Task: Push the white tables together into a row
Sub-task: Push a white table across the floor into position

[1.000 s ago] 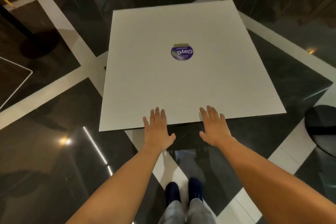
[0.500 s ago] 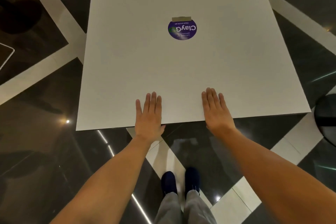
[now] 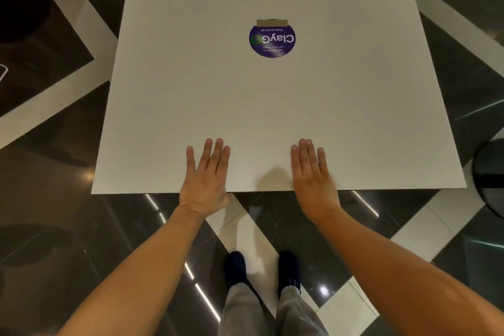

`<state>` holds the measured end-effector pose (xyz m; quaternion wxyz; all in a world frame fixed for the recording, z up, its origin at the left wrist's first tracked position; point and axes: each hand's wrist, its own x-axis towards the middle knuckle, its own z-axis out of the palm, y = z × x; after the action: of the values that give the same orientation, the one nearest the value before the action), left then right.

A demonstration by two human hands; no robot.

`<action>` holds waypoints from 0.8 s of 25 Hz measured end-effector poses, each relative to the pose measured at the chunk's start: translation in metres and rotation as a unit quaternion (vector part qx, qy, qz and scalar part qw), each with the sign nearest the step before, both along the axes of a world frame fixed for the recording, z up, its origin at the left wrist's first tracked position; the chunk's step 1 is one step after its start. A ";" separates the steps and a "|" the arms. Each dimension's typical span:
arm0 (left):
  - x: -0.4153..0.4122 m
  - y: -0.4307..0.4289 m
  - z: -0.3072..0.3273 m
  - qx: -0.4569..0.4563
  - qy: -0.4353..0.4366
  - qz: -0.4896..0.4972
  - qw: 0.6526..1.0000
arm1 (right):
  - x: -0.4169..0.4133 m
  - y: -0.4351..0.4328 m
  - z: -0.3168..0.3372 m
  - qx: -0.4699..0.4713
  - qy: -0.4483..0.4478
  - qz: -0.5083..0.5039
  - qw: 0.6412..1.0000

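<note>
A square white table (image 3: 191,90) fills the upper middle of the head view, with a round purple sticker (image 3: 272,40) near its centre. My left hand (image 3: 206,176) lies flat over the table's near edge, fingers straight and slightly apart. My right hand (image 3: 313,174) lies flat over the same edge, a little to the right. Both palms rest on the tabletop and hold nothing. No second white table is in view.
The floor is glossy dark tile with wide white bands (image 3: 54,101). A round black table base (image 3: 489,174) sits at the right edge, another dark round base (image 3: 21,13) at the upper left. My feet in dark shoes (image 3: 261,270) stand just behind the table's near edge.
I have stepped closer and the table now fills more of the view. Both hands slid from the table's edge further onto its top. The chairs at the back are out of view.
</note>
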<state>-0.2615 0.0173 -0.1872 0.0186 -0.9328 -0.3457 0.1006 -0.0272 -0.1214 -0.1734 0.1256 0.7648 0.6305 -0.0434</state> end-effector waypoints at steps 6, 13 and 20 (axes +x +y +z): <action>-0.050 0.071 0.005 0.002 0.029 -0.039 0.999 | -0.067 0.043 -0.008 0.030 0.032 -0.046 0.998; -0.050 0.074 0.006 -0.016 0.043 -0.038 0.998 | -0.071 0.047 -0.006 0.047 0.028 -0.057 0.997; -0.044 0.066 0.009 -0.011 0.061 -0.022 0.998 | -0.057 0.040 -0.007 0.078 -0.002 0.012 0.997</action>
<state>-0.3051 0.0838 -0.1779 0.0318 -0.9325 -0.3218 0.1608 -0.0841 -0.0810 -0.1799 0.0672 0.7650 0.6405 0.0095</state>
